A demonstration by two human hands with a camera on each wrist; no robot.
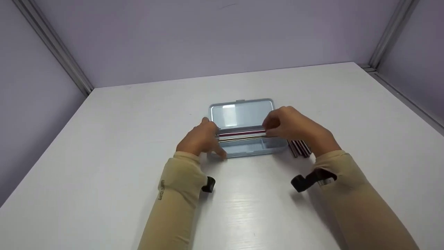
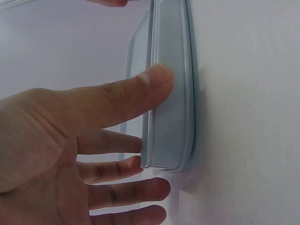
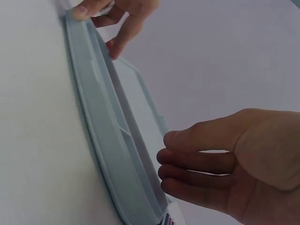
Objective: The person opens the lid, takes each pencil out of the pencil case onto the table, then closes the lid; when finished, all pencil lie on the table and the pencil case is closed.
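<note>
A light-blue pencil case (image 1: 248, 148) lies open on the white table (image 1: 242, 208), its lid (image 1: 242, 113) flat behind the tray. A few pencils (image 1: 241, 134), one of them red, lie lengthwise in the tray's back part. My left hand (image 1: 203, 139) is at the case's left end. In the left wrist view, that hand (image 2: 117, 140) has its thumb against the case wall (image 2: 171, 126) and straight fingers at the end. My right hand (image 1: 279, 125) hovers at the pencils' right end. In the right wrist view, its fingers (image 3: 187, 164) are straight and hold nothing above the case rim (image 3: 108, 140).
More dark and red pencils (image 1: 300, 148) lie on the table just right of the case, under my right wrist; their ends (image 3: 168, 219) show in the right wrist view. Pale walls close the table at the back and both sides.
</note>
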